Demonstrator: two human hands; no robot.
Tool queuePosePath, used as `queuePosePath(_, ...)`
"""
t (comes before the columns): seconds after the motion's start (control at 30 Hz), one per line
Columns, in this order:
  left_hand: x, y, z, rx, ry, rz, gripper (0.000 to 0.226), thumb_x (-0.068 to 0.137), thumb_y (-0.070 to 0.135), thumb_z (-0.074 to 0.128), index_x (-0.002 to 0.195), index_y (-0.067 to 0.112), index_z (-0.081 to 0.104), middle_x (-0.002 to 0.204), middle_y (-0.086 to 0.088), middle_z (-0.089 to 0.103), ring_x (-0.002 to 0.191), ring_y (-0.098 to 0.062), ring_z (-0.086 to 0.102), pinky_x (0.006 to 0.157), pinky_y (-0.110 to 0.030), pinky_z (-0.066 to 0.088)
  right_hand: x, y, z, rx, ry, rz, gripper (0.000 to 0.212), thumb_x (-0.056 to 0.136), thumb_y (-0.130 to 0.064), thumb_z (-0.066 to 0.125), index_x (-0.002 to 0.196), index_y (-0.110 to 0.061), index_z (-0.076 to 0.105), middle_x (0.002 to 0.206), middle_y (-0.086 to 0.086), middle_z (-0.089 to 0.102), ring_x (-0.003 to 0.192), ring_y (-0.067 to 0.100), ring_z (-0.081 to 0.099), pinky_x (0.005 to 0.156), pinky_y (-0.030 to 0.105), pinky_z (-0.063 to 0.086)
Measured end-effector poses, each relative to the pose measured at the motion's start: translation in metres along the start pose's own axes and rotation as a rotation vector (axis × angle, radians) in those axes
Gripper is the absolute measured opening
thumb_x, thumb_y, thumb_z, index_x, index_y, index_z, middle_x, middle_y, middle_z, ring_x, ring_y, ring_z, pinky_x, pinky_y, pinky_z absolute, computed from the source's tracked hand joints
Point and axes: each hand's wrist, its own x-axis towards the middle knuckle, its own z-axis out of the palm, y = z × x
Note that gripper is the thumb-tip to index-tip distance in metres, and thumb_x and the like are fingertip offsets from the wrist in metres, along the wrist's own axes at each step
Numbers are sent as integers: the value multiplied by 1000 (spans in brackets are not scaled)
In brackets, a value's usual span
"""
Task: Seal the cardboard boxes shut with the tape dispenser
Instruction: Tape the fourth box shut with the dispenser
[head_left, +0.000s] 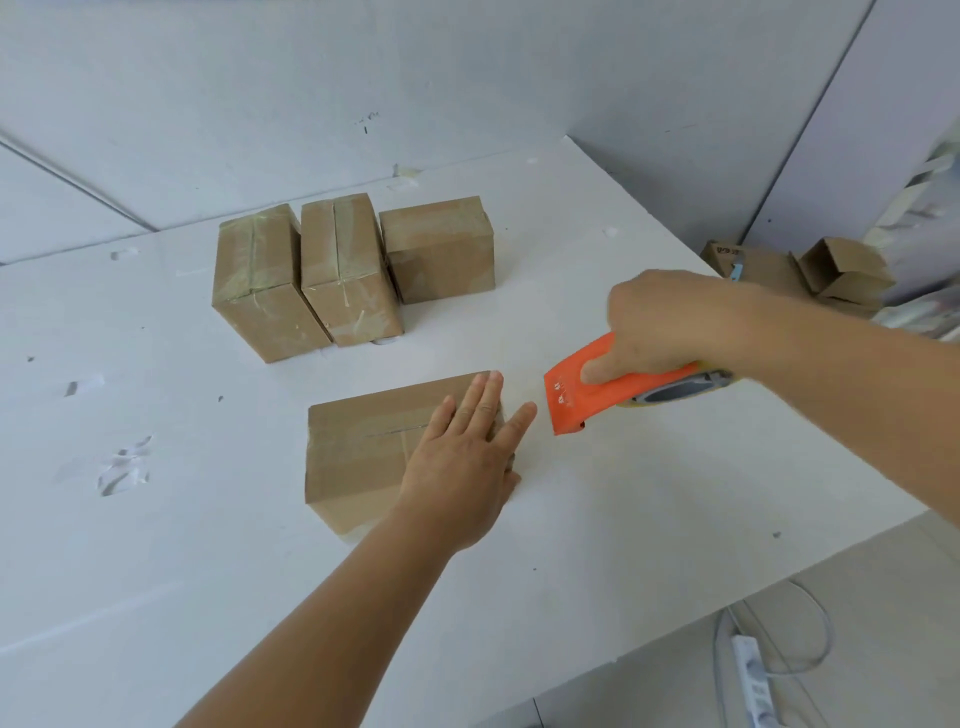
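The left hand (462, 467) lies flat, fingers spread, on the closed cardboard box (358, 457) on the desk (623, 519), while just right of it the right hand (670, 327) grips the orange tape dispenser (597, 389), its long axis running left-right, blade end toward the box.

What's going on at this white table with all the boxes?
A person is taping brown cardboard boxes shut. The left hand lies flat on the nearest cardboard box, which already shows clear tape on top. The right hand grips an orange tape dispenser just to the box's right, off it. Three taped boxes stand behind on the white table.
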Motion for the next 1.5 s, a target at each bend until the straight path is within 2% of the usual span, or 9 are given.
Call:
queuePosePath(0.13,-2,0,1,-53,22,-18,55,99,39,35,149,29,16,157,-10,-20,145,-22,-20,117,-38,-7,5,-36,26,-384,19,-6,10,78,-23,67,77,-20,58,76,-7,52,76,15,56,61,22,38)
queuePosePath(0.23,1,1,2,-65,31,-29,44,97,37,40,139,24,32,158,-12,-18,145,-23,-19,117,-39,-6,6,-19,37,-167,83,88,29,78,-40,64,67,-17,50,66,-2,45,57,16,45,50,23,29)
queuePosePath(0.37,1,3,3,-65,41,-47,40,95,36,44,132,20,39,158,-12,-16,146,-24,-18,118,-40,-3,1,-25,70,173,209,197,45,89,-51,51,72,-10,47,84,9,60,80,31,54,64,31,36)
queuePosePath(0.57,6,5,-1,-64,12,-51,45,93,37,47,135,24,36,158,-14,-16,146,-25,-17,118,-40,-1,-15,-58,140,375,216,339,48,94,-46,45,122,-7,50,120,14,62,112,32,57,89,37,44)
queuePosePath(0.67,2,0,-1,-100,-21,-14,76,90,32,49,150,32,3,158,-12,-19,145,-23,-20,118,-38,-6,-23,-71,140,356,228,347,52,98,-44,39,133,-5,43,132,15,50,122,31,46,100,36,36)
queuePosePath(0.87,-10,-18,-27,-887,128,-105,70,89,1,39,150,8,6,158,-10,4,147,-19,2,117,-28,13,-19,-137,97,1545,222,86,43,104,-31,28,146,-23,33,125,-12,42,127,7,42,107,25,33)
queuePosePath(1.1,-68,-63,4,-280,53,-387,53,102,38,12,152,26,-1,160,1,-11,145,-18,-18,120,-36,-2,-10,-167,107,1319,246,162,51,104,-28,25,154,-25,15,149,-2,36,132,18,39,106,29,31)
queuePosePath(1.3,-101,-62,12,-1077,404,-783,56,102,28,31,152,22,7,158,10,15,141,-8,22,100,-13,21,-4,-166,119,1517,301,155,45,100,-24,33,144,-33,38,125,-1,61,105,22,56,103,40,42)
queuePosePath(1.5,-107,-72,12,-1433,380,-800,57,101,35,38,151,26,15,146,12,37,133,-9,36,103,-22,28,2,-162,123,1663,185,168,44,98,-31,38,140,-41,42,126,-14,61,119,12,55,109,39,38)
